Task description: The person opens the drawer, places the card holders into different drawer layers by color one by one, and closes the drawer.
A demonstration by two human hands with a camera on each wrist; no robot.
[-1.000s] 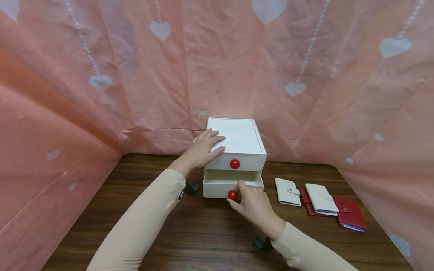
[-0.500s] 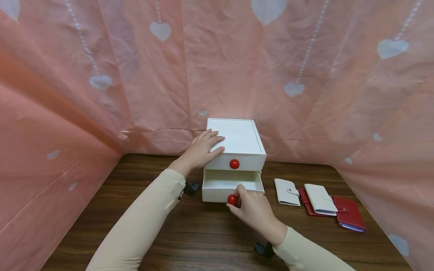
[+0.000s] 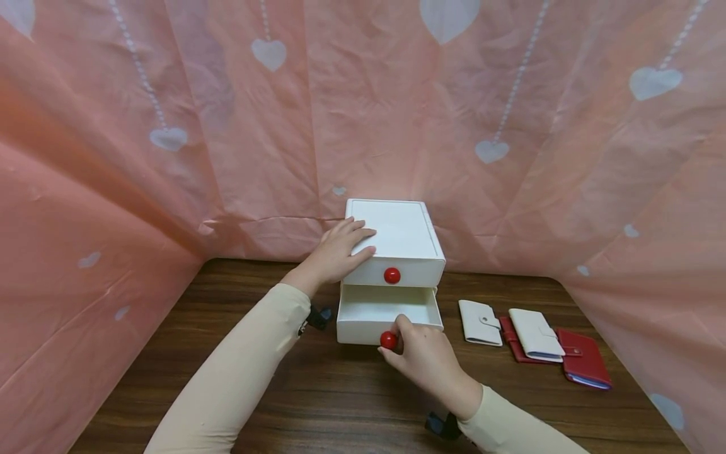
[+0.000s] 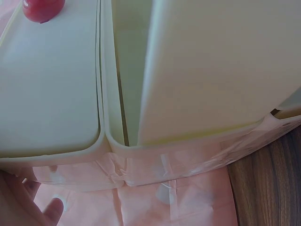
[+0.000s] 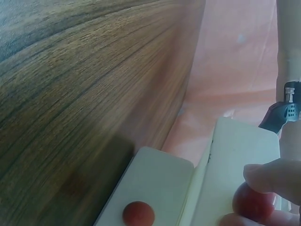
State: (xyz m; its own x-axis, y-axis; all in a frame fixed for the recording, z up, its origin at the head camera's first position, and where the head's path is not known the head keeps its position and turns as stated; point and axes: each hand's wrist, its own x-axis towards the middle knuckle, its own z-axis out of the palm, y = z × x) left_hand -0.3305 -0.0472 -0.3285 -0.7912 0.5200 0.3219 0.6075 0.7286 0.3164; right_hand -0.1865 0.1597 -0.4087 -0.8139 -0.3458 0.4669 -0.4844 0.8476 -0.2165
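A white two-drawer box (image 3: 397, 228) stands at the back of the table, with a red ball knob on each drawer. My left hand (image 3: 334, 251) rests on the left part of its top, fingers spread. The upper drawer (image 3: 363, 272) is closed. Below it the lower drawer (image 3: 357, 332) is pulled partway out, and its visible inside is bare. My right hand (image 3: 428, 359) pinches the lower drawer's red knob (image 3: 388, 340) between thumb and fingers. The right wrist view shows this held knob (image 5: 254, 202) up close. In the left wrist view the lower drawer (image 4: 211, 70) juts past the closed upper one.
Right of the box lie small snap-strap wallets: a white one (image 3: 479, 322), another white one (image 3: 533, 334) on top of a red one (image 3: 513, 343), and a red one (image 3: 587, 358) at the far right. Pink heart-print curtains (image 3: 368, 126) enclose the dark wooden table (image 3: 340, 403).
My right hand has drawn the lower drawer farther out toward me by its knob, showing more of the inside. The left hand has stayed on top of the box.
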